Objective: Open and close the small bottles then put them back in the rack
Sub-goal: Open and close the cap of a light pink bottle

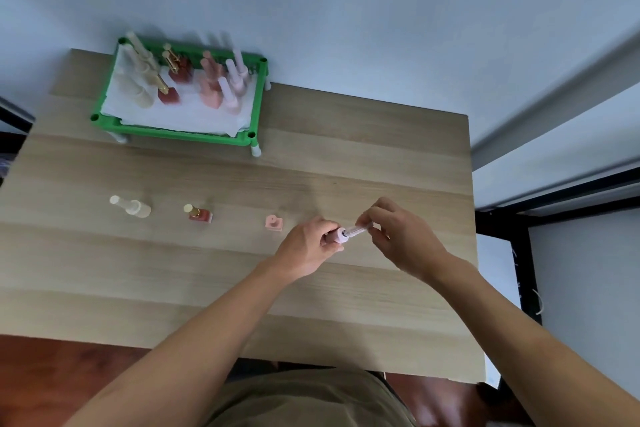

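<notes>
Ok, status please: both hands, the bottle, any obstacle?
Left hand grips pink bottle. Right hand pinches its cap at the neck. Three bottles stand on table, clear of hands.

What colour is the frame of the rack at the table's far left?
Bright green frame, with white feet; the head view, the only one, shows it.

We see a light wood-grain counter (346, 156) against a pale wall. At its far left corner stands a green rack (257, 104) on short white legs. Nearer us, in a row, stand a cream bottle (133, 207), a red bottle (199, 213) and a pink bottle (274, 221), well apart
</notes>
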`<state>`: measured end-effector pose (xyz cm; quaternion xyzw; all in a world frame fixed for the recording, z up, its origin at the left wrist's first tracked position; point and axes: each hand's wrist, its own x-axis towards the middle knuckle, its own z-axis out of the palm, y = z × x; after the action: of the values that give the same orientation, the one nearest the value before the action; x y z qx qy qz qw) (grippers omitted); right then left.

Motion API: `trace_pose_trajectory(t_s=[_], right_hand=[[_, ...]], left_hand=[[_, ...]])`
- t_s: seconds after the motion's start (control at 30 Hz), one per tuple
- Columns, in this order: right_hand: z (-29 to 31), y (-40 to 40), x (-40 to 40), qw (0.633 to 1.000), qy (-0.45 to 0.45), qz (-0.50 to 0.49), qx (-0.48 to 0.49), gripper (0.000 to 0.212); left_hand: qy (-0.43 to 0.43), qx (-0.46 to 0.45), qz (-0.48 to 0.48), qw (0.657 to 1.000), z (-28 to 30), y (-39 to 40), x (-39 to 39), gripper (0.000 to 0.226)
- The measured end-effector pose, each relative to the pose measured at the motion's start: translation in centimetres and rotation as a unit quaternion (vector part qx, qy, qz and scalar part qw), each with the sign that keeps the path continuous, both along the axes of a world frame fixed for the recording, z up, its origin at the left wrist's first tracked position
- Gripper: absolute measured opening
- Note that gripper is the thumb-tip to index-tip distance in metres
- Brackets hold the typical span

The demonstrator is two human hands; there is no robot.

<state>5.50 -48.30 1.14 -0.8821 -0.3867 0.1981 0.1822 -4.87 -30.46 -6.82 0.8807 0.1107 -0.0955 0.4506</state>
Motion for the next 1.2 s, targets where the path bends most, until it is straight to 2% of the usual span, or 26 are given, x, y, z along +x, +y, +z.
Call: trace_pose_trajectory(t_s=[0.27, 0.53, 0.67, 0.83, 0.97, 1.07, 1.1, 1.2], right_hand=[[0.0, 1.3, -0.4, 1.0, -0.011, 0.023, -0.015, 0.016], [-0.6, 2.3, -0.3, 0.995, -0.02, -0.034, -0.089, 0.038], [-0.8, 2.7, -0.3, 0.991, 0.006, -0.052, -0.124, 0.051], [0.0, 2.3, -0.1, 0.996, 0.036, -0.028, -0.083, 0.035], [0.4, 1.7, 0.0, 0.997, 0.049, 0.004, -0.066, 0.031], [0.2, 1.7, -0.3, 0.998, 0.028, 0.009, -0.057, 0.015], [0.1, 1.7, -0.4, 0.998, 0.019, 0.004, -0.06, 0.015], [-0.1, 1.9, -0.5, 0.996, -0.005, -0.018, -0.088, 0.031]], left_hand=[[-0.016, -0.001, 0.012, 1.0, 0.5, 0.8, -0.8, 0.018], [-0.033, -0.014, 0.033, 0.999, 0.5, 1.2, -1.4, 0.014], [-0.034, -0.012, 0.032, 0.999, 0.3, 1.1, -1.7, 0.016], [-0.032, -0.008, 0.033, 0.999, -0.1, 1.4, -2.1, 0.016], [-0.032, -0.009, 0.033, 0.999, -0.2, 1.3, -2.2, 0.015], [-0.032, -0.007, 0.033, 0.999, -0.1, 1.1, -2.1, 0.016], [-0.032, -0.008, 0.033, 0.999, 0.0, 1.1, -2.0, 0.016], [-0.033, -0.012, 0.035, 0.999, 0.0, 0.9, -1.9, 0.016]])
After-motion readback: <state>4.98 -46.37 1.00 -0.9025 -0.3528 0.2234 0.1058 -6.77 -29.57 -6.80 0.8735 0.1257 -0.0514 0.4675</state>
